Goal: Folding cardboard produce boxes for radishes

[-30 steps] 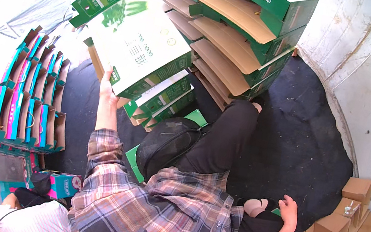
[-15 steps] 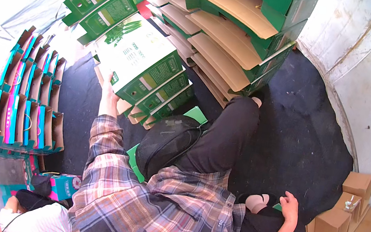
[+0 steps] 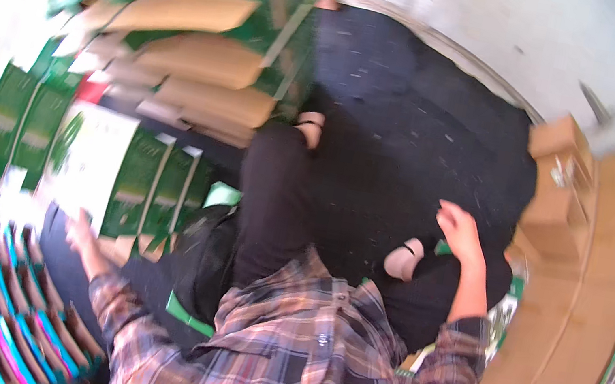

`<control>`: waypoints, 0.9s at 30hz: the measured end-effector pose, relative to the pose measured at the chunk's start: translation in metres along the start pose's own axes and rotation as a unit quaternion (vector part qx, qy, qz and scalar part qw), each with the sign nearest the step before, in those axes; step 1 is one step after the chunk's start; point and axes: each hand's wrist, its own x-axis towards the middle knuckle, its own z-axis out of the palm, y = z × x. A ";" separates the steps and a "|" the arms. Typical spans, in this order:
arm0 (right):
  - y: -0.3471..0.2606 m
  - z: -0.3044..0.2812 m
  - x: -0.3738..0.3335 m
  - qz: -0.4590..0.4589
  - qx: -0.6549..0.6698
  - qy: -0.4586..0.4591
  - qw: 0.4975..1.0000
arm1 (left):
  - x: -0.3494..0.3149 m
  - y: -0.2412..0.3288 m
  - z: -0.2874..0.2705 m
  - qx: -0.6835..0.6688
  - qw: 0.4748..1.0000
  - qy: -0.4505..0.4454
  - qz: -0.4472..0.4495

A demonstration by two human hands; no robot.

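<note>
My left hand (image 3: 80, 236) is open, fingers apart, beside the near edge of a green carton with a white top (image 3: 93, 158). Blur hides whether its fingertips touch the carton. That carton stands at the front of a row of similar green cartons (image 3: 164, 187). Above my right leg hangs my right hand (image 3: 458, 231), holding nothing, its fingers loosely bent and apart. Farther off at the upper left rises a tall stack of green cartons (image 3: 286, 32) with brown inner flaps (image 3: 207, 59) sticking out.
A black sheet (image 3: 397, 101) covers the floor. Teal and pink cartons (image 3: 24, 307) stand in rows at the lower left. Brown cardboard boxes (image 3: 555, 211) line the right side. Between my left arm and leg sits a black mesh-like item (image 3: 204, 256). A pale wall (image 3: 485, 26) runs behind.
My view has swung to the right, so the cartons now lie farther left. My left hand has shifted along the white-topped carton's near edge. The right hand stays raised and empty.
</note>
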 end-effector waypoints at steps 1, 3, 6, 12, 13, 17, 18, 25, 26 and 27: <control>-0.001 -0.010 -0.004 0.010 0.015 0.039 0.999 | -0.010 0.028 -0.027 0.080 0.996 -0.014 0.026; -0.001 -0.023 -0.005 -0.018 0.109 0.139 0.984 | -0.040 0.049 -0.063 0.066 0.971 0.158 0.169; 0.009 -0.065 -0.028 -0.042 0.200 0.275 0.939 | -0.047 0.101 -0.094 -0.066 0.893 0.276 0.351; 0.059 -0.105 -0.101 0.078 0.247 0.437 0.861 | -0.197 0.225 -0.158 -0.431 0.750 -0.007 0.503; 0.078 -0.099 -0.116 0.116 0.267 0.460 0.839 | -0.231 0.244 -0.164 -0.454 0.720 -0.046 0.523; 0.167 -0.035 -0.185 0.309 0.357 0.480 0.739 | -0.343 0.299 -0.172 -0.472 0.553 -0.135 0.673; 0.187 -0.011 -0.204 0.353 0.386 0.474 0.708 | -0.372 0.306 -0.177 -0.462 0.525 -0.205 0.685; 0.253 0.179 -0.287 0.490 0.570 0.338 0.566 | -0.452 0.308 -0.091 -0.286 0.449 -0.514 0.673; 0.237 0.189 -0.282 0.515 0.582 0.347 0.524 | -0.451 0.304 -0.090 -0.258 0.441 -0.486 0.709; 0.219 0.195 -0.272 0.539 0.591 0.356 0.483 | -0.449 0.300 -0.093 -0.231 0.431 -0.458 0.742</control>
